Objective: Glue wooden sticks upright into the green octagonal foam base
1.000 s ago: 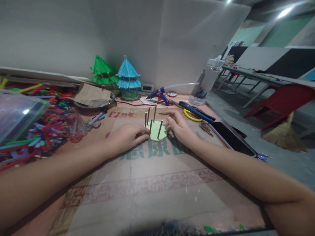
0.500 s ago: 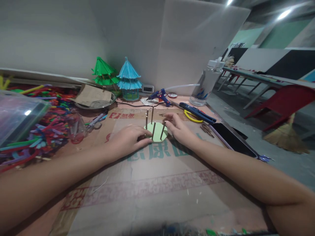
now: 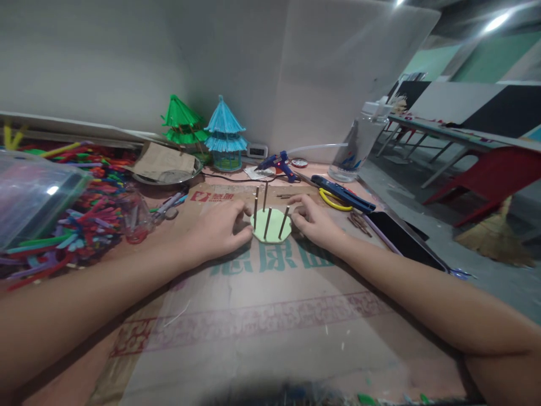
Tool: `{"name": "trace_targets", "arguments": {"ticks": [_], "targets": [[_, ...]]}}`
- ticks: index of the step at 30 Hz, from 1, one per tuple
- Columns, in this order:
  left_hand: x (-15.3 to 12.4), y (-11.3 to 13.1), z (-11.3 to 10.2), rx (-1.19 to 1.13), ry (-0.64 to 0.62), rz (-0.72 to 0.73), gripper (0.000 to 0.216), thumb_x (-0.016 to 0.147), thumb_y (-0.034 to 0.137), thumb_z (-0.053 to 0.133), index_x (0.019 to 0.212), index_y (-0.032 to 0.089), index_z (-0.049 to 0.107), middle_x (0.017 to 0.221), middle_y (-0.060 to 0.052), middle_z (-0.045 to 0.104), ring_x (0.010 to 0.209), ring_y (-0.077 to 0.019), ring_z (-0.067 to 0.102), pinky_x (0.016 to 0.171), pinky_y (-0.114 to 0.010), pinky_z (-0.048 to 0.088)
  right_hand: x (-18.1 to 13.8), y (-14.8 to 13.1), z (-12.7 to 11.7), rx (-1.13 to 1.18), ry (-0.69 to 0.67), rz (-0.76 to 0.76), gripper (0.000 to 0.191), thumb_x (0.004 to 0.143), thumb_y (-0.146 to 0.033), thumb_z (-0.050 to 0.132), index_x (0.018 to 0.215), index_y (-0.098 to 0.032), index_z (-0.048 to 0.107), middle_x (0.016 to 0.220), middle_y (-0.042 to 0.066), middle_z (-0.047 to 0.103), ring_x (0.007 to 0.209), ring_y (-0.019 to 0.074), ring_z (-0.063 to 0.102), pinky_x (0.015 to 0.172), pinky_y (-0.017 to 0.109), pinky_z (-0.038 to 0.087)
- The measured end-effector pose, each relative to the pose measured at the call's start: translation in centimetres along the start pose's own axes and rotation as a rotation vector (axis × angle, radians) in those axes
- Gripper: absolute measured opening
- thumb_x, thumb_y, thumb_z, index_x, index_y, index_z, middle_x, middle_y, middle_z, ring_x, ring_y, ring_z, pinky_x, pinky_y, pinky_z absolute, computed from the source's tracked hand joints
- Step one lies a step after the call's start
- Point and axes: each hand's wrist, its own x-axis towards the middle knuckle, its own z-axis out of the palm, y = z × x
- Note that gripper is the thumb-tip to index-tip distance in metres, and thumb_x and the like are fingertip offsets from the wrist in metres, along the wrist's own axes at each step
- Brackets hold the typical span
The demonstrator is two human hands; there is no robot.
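A pale green octagonal base (image 3: 274, 226) lies on the cardboard, with several thin brown sticks (image 3: 267, 223) standing up from it, some leaning slightly. My left hand (image 3: 222, 226) is at the base's left rim, thumb and fingers apart; its fingertips are close to or touching the edge. Across from it, my right hand (image 3: 315, 221) is beside the right rim with the index finger stretched out and the others bent. Whether those fingertips touch the base is hard to tell. No stick is in either hand.
Behind the base are a blue glue gun (image 3: 276, 163) and blue (image 3: 226, 135) and green (image 3: 182, 119) model pavilions. Blue pliers with yellow handles (image 3: 333, 198), loose sticks (image 3: 360, 223), a phone (image 3: 406, 239) and a clear bottle (image 3: 359, 141) are right. Colourful pipe cleaners (image 3: 93, 225) heap up left.
My left thumb and fingers have drawn back from over the base to its left rim. The right fingers have moved away from the right-hand stick. The view has shifted slightly.
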Motion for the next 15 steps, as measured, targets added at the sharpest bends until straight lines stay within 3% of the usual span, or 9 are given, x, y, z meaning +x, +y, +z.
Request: {"name": "trace_targets", "arguments": {"ticks": [4,6,10,15], "targets": [[0.0,-0.3,0.8,-0.09,-0.019,0.098,0.023,0.095,0.03,0.052,0.098,0.017,0.07,0.099,-0.009,0.075,0.093,-0.0258,0.069,0.082,-0.036,0.051,-0.3,-0.7,0.1,0.078,-0.002,0.012,0.027,0.09,-0.024,0.054,0.117,-0.024,0.05,0.074,-0.001,0.066,0.069,0.0205,0.065,0.063,0.032,0.047],[-0.3,0.0,0.9,-0.144,-0.032,0.075,0.027,0.099,0.033,0.05,0.1,0.018,0.073,0.106,-0.009,0.077,0.098,-0.0258,0.071,0.085,-0.036,0.052,-0.2,-0.5,0.3,0.133,0.02,0.022,0.026,0.09,-0.024,0.055,0.116,-0.025,0.05,0.083,0.002,0.072,0.08,0.022,0.071,0.068,0.034,0.051],[-0.8,0.6,0.9,-0.203,-0.03,-0.019,0.029,0.1,0.036,0.055,0.111,0.02,0.076,0.114,-0.007,0.079,0.1,-0.0252,0.074,0.085,-0.034,0.053,0.3,0.6,0.5,0.213,0.041,0.051,0.027,0.092,-0.024,0.057,0.118,-0.027,0.053,0.104,0.006,0.077,0.096,0.0238,0.074,0.077,0.039,0.057],[-0.8,0.8,0.6,-0.196,-0.006,-0.034,0.034,0.1,0.04,0.053,0.113,0.019,0.076,0.116,-0.008,0.079,0.097,-0.0251,0.074,0.082,-0.033,0.053,0.5,1.4,0.6,0.202,0.024,-0.017,0.028,0.092,-0.022,0.058,0.119,-0.03,0.053,0.11,0.006,0.076,0.111,0.026,0.072,0.094,0.048,0.055]]}}
